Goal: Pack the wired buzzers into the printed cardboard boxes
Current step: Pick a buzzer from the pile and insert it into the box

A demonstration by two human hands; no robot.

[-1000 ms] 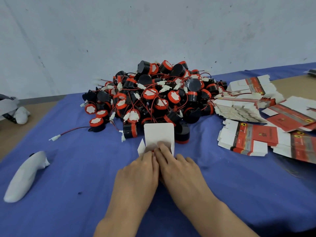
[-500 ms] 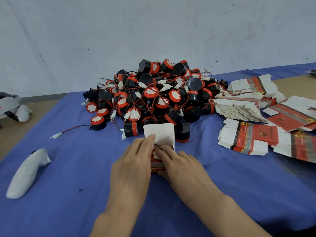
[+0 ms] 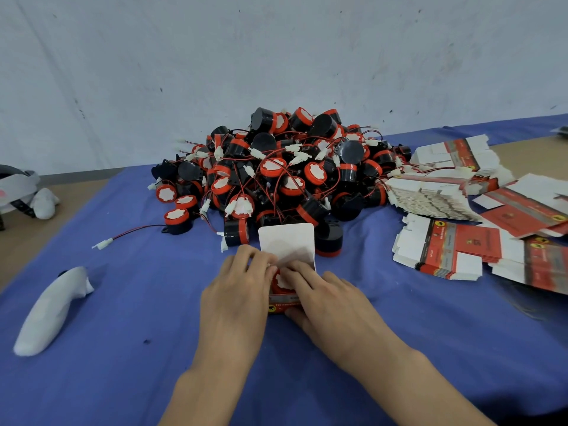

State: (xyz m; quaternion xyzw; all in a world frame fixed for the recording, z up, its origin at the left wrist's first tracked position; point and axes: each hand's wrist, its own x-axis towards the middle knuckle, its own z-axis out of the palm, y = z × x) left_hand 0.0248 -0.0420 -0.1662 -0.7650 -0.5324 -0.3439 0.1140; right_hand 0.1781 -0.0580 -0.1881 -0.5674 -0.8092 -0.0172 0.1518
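A small printed cardboard box (image 3: 284,304) stands on the blue cloth between my hands, its white lid flap (image 3: 287,242) raised behind. A red-topped buzzer (image 3: 281,282) sits inside the open top. My left hand (image 3: 238,290) grips the box's left side with its fingertips at the opening. My right hand (image 3: 325,298) holds the right side, its fingers pressing on the buzzer and its wire. Behind lies a big pile of black and red wired buzzers (image 3: 276,173).
Stacks of flat printed boxes (image 3: 442,247) lie at the right, more of them (image 3: 430,195) further back. A white padded object (image 3: 52,309) lies at the left on the blue cloth (image 3: 138,348). One loose buzzer (image 3: 176,221) trails its wire leftward. The wall stands behind.
My hands have spread from lying together on the box top to holding its sides. The buzzer's red top now shows in the opening, and the fingers press at it.
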